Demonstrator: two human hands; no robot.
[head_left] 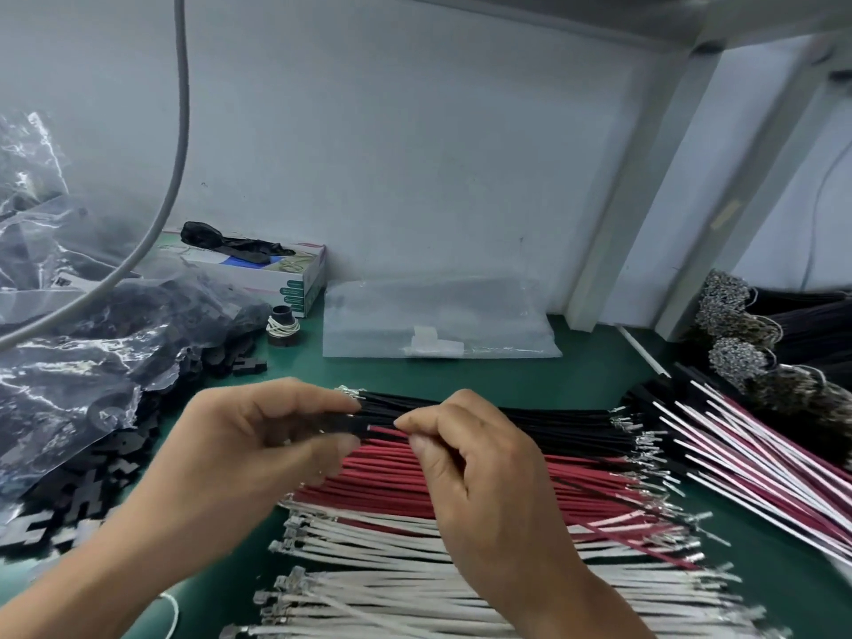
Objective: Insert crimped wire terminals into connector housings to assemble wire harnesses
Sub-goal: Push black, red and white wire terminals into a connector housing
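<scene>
While the left hand (pixel 276 435) gripped a small black connector housing (pixel 339 419) between thumb and curled fingers, the right hand (pixel 461 454) pinched a red wire (pixel 387 431) between thumb and forefinger just beside it. The wire's bare metal tip pointed left, straight at the housing's open face, and the two looked almost touching; whether the terminal had entered a cavity could not be told, since the fingers blurred that spot. The wire's long axis ran left to right, in line with the housing, trailing off down past the right hand's wrist. So the coming push would likely be a short leftward slide by the right hand, the nearer one to the wire's free length. Beneath both hands, on the green surface (pixel 507 371), lay rows of black wires (pixel 553 419), red wires (pixel 599 481) and white wires (pixel 392 588), all parallel to that same axis. Loose housings (pixel 249 362) spilled from a plastic bag (pixel 92 362) at the left.
</scene>
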